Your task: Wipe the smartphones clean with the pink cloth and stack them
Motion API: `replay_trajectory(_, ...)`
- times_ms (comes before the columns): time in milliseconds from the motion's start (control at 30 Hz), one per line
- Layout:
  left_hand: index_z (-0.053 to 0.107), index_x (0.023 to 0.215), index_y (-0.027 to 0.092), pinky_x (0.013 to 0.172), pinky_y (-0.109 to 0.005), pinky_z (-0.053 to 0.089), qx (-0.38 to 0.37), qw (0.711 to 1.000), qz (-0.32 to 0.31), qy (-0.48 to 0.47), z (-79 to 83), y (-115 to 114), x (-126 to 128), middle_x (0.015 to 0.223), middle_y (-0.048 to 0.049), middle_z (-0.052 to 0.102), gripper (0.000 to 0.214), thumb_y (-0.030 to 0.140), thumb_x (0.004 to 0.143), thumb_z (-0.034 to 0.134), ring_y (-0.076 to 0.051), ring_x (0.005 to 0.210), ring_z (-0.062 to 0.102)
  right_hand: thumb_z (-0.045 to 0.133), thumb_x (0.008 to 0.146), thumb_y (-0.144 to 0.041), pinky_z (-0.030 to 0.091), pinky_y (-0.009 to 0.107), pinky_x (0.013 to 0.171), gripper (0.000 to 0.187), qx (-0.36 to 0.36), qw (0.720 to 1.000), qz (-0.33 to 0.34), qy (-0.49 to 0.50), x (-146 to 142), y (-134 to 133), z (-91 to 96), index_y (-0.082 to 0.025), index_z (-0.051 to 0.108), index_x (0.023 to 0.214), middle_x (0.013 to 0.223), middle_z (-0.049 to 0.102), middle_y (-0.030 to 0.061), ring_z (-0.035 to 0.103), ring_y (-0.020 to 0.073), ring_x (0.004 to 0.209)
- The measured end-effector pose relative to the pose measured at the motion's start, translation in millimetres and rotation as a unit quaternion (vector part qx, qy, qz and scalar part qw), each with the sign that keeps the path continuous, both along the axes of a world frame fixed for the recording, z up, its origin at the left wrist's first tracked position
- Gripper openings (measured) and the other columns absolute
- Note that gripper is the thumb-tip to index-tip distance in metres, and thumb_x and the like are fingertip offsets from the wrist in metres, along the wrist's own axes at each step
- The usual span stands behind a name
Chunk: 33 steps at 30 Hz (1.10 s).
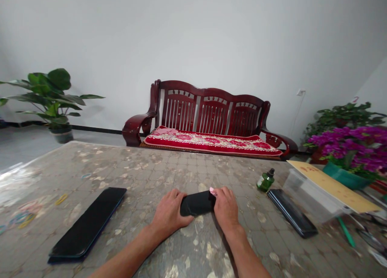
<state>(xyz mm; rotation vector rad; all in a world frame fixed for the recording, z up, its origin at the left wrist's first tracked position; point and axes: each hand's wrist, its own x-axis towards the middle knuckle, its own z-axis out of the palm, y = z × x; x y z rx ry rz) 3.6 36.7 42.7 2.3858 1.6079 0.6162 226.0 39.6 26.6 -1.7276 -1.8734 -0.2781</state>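
My left hand [169, 209] grips the left end of a black smartphone [196, 203], thumb along its near edge and fingers behind. At the phone's other end, my right hand [226, 207] is closed, with a small pink piece, cloth-like, [212, 191] poking out by its fingertips. Most of that piece is hidden by the fingers. The phone is held low over the patterned tablecloth [145, 245]; whether it touches the cloth I cannot tell. Left of my hands lies a long, flat black device [89, 223] with a glossy top and a bluish edge.
Rubber bands [24, 218] lie at the left. On the right are a green bottle [266, 180], a glossy black case [292, 213], a clear plastic box [314, 199] under a yellow sheet [335, 185], a green-handled tool [346, 232] and purple flowers [353, 149]. A wooden bench [208, 108] stands beyond.
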Motion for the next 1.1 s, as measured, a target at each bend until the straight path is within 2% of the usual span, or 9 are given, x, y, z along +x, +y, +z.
replay_trajectory(200, 0.064, 0.112, 0.020, 0.091, -0.037, 0.044, -0.005, 0.999, 0.030, 0.011, 0.3, -0.6, -2.4, 0.103, -0.0084, 0.061, 0.048, 0.039, 0.068, 0.071, -0.028, 0.103, 0.060, 0.052, 0.093, -0.011, 0.038, 0.032, 0.077, 0.021, -0.008, 1.000, -0.007, -0.012, 0.3, -8.4, 1.7, -0.022, 0.070, 0.091, 0.087, 0.063, 0.0063, 0.055, 0.0229, 0.085)
replay_trajectory(333, 0.063, 0.114, 0.020, 0.091, -0.037, 0.045, -0.013, 0.998, 0.056, 0.028, 1.4, 0.7, -2.3, 0.104, -0.0086, 0.061, 0.051, 0.042, 0.068, 0.071, -0.028, 0.101, 0.060, 0.054, 0.092, -0.009, 0.038, 0.032, 0.076, 0.021, -0.005, 1.000, 0.011, -0.008, -7.1, -14.0, 1.7, -0.024, 0.070, 0.091, 0.086, 0.063, 0.0050, 0.055, 0.0222, 0.085)
replay_trajectory(533, 0.061, 0.115, 0.018, 0.094, -0.036, 0.044, -0.010, 0.993, 0.110, 0.050, 3.3, 4.3, 0.3, 0.107, -0.0098, 0.061, 0.051, 0.044, 0.071, 0.068, -0.028, 0.105, 0.059, 0.056, 0.092, -0.009, 0.039, 0.029, 0.076, 0.019, -0.002, 0.991, 0.130, 0.013, -38.8, -22.0, 0.3, -0.023, 0.068, 0.092, 0.087, 0.061, 0.0030, 0.053, 0.0200, 0.086)
replay_trajectory(633, 0.061, 0.113, 0.017, 0.093, -0.037, 0.044, 0.002, 0.993, 0.110, 0.045, 3.2, 4.7, -0.4, 0.105, -0.0099, 0.061, 0.049, 0.044, 0.073, 0.066, -0.028, 0.105, 0.059, 0.057, 0.092, -0.009, 0.039, 0.030, 0.075, 0.018, 0.002, 0.988, 0.152, 0.014, -41.1, -16.3, -0.1, -0.023, 0.068, 0.089, 0.087, 0.061, 0.0025, 0.052, 0.0201, 0.085)
replay_trajectory(800, 0.061, 0.111, 0.017, 0.092, -0.039, 0.043, 0.008, 0.993, 0.107, 0.051, 3.1, 4.1, -1.3, 0.104, -0.0100, 0.060, 0.051, 0.046, 0.070, 0.069, -0.030, 0.103, 0.059, 0.056, 0.091, -0.007, 0.039, 0.031, 0.074, 0.020, 0.022, 0.994, 0.102, 0.043, -25.4, -2.6, -0.2, -0.022, 0.068, 0.089, 0.086, 0.061, 0.0030, 0.051, 0.0205, 0.083)
replay_trajectory(867, 0.060, 0.111, 0.016, 0.091, -0.039, 0.043, 0.015, 0.992, 0.106, 0.059, 2.6, 3.6, -0.7, 0.103, -0.0103, 0.060, 0.051, 0.046, 0.071, 0.068, -0.031, 0.103, 0.059, 0.056, 0.092, -0.007, 0.040, 0.031, 0.075, 0.019, 0.019, 0.991, 0.125, 0.048, -27.5, -3.9, 0.6, -0.022, 0.068, 0.088, 0.086, 0.061, 0.0029, 0.051, 0.0201, 0.084)
replay_trajectory(1000, 0.060, 0.108, 0.016, 0.091, -0.041, 0.042, 0.030, 0.991, 0.110, 0.065, 1.4, 1.8, 0.8, 0.101, -0.0106, 0.059, 0.045, 0.046, 0.076, 0.064, -0.031, 0.103, 0.058, 0.060, 0.092, -0.010, 0.040, 0.030, 0.076, 0.016, 0.007, 0.975, 0.218, 0.041, -43.9, -13.4, 3.0, -0.022, 0.068, 0.085, 0.087, 0.061, 0.0020, 0.052, 0.0189, 0.087)
replay_trajectory(1100, 0.060, 0.108, 0.015, 0.092, -0.043, 0.042, 0.028, 0.992, 0.104, 0.068, 2.0, -2.1, 1.4, 0.100, -0.0107, 0.059, 0.047, 0.049, 0.075, 0.065, -0.032, 0.102, 0.057, 0.060, 0.092, -0.010, 0.041, 0.030, 0.076, 0.016, -0.002, 0.975, 0.214, 0.054, -45.0, -14.0, 3.6, -0.023, 0.068, 0.087, 0.087, 0.062, 0.0019, 0.052, 0.0191, 0.086)
